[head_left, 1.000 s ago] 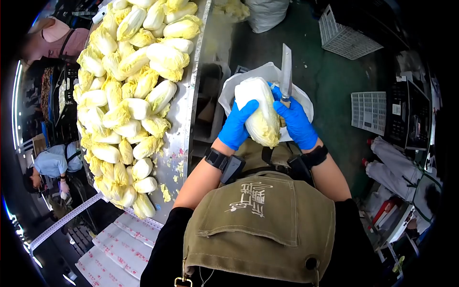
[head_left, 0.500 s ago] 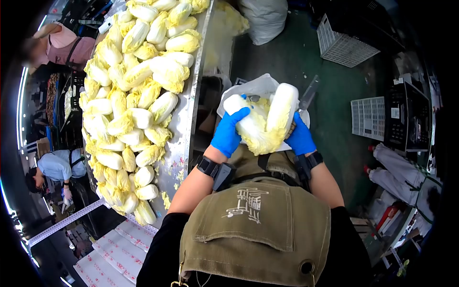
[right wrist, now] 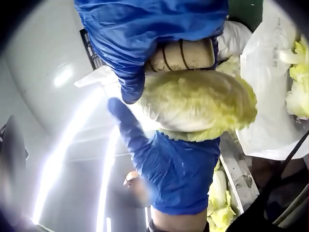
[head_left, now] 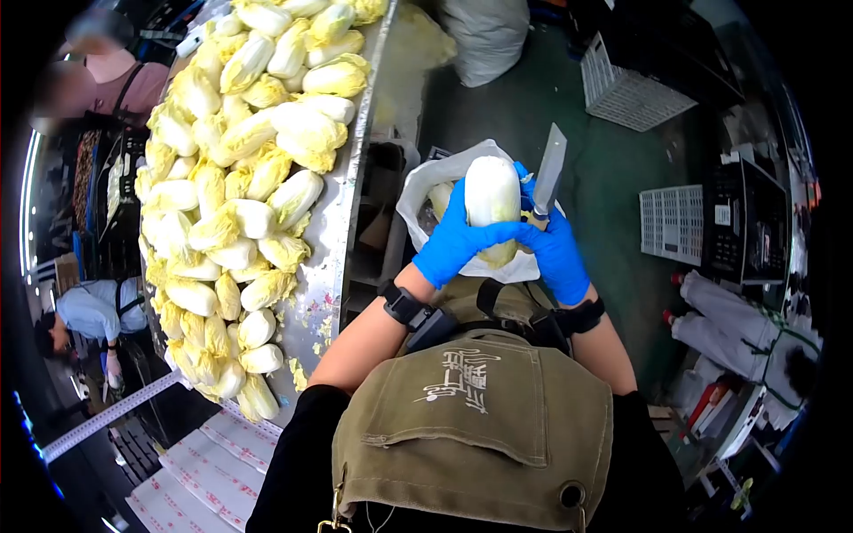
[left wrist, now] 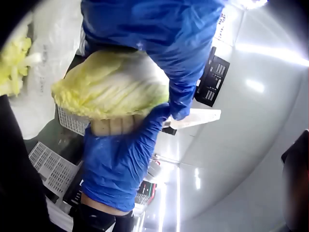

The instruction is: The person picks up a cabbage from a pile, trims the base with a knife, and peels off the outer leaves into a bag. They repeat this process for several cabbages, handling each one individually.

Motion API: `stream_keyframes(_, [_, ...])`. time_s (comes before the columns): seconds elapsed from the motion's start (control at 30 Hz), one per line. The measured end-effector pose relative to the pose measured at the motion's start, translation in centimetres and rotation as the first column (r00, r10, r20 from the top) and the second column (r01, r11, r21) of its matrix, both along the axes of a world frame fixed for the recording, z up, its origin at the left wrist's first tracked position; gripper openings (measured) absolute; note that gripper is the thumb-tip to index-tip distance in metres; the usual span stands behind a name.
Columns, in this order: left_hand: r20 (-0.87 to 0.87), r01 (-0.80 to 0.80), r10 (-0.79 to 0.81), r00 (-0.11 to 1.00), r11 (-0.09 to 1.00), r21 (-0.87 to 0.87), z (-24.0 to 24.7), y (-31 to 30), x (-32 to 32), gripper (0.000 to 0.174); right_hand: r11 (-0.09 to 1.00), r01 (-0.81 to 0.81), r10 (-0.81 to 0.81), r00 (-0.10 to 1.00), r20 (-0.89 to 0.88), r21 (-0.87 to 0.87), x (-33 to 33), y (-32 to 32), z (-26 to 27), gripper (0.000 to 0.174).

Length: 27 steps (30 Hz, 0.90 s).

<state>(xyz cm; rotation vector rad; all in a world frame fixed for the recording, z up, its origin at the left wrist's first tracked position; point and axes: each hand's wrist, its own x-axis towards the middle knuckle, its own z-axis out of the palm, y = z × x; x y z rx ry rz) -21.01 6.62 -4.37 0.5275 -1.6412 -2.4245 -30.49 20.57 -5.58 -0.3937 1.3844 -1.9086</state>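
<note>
A trimmed white and yellow cabbage [head_left: 491, 191] is held upright between two blue-gloved hands in the head view. The left hand [head_left: 455, 242] curls round its left side, thumb across the front. My right hand [head_left: 560, 253] grips the knife handle, its thumb meeting the left one at the cabbage; the knife blade [head_left: 551, 169] points up and away. In the right wrist view the ridged handle [right wrist: 186, 54] lies in the right palm beside the cabbage [right wrist: 193, 101]. The left wrist view shows the cabbage [left wrist: 113, 84] between both gloves.
Below the hands stands a bin with a white liner [head_left: 418, 200]. A metal table [head_left: 330, 258] at left bears a heap of cabbages [head_left: 235, 222]. White crates [head_left: 671, 222] stand at right, a white sack [head_left: 484, 40] beyond. Two people are at the far left.
Half a second ago a loose leaf portion stood apart on each side in the hands; now one compact cabbage is between them. The hands have come together and the blade points more upright.
</note>
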Motion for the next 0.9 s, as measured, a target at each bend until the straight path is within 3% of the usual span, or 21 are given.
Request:
stream_keyframes(0.07, [-0.003, -0.004, 0.004, 1.000, 0.988, 0.156, 0.1, -0.9, 0.5, 0.081, 0.997, -0.069, 0.069, 0.998, -0.003, -0.031, -0.4, -0.7, 0.6, 0.057])
stream_keyframes(0.2, [-0.005, -0.034, 0.035, 0.999, 0.995, 0.092, -0.4, -2.0, 1.5, 0.083, 0.985, -0.099, 0.108, 0.992, -0.057, 0.142, 0.2, -1.0, 1.1, 0.057])
stream_keyframes(0.4, [0.009, -0.146, 0.148, 0.989, 0.985, -0.095, 0.4, -2.1, 2.3, 0.080, 0.990, -0.099, 0.107, 0.991, -0.082, 0.099, 0.6, -2.3, 0.6, 0.056])
stream_keyframes(0.5, [0.006, -0.165, 0.165, 0.986, 0.984, -0.064, 1.0, -2.1, 2.4, 0.080, 0.988, -0.096, 0.118, 0.974, -0.193, 0.123, 0.9, -2.6, 0.7, 0.058])
stream_keyframes(0.67, [-0.077, -0.165, 0.163, 0.984, 0.986, -0.028, 0.4, -2.7, 3.0, 0.074, 0.996, -0.073, 0.082, 0.972, -0.219, 0.049, 1.2, -2.9, 0.7, 0.056])
stream_keyframes(0.9, [-0.056, -0.159, 0.185, 0.981, 0.936, 0.316, -0.9, -2.8, 3.5, 0.071, 0.984, -0.135, 0.139, 0.990, -0.033, 0.114, 1.2, -3.1, 1.6, 0.047])
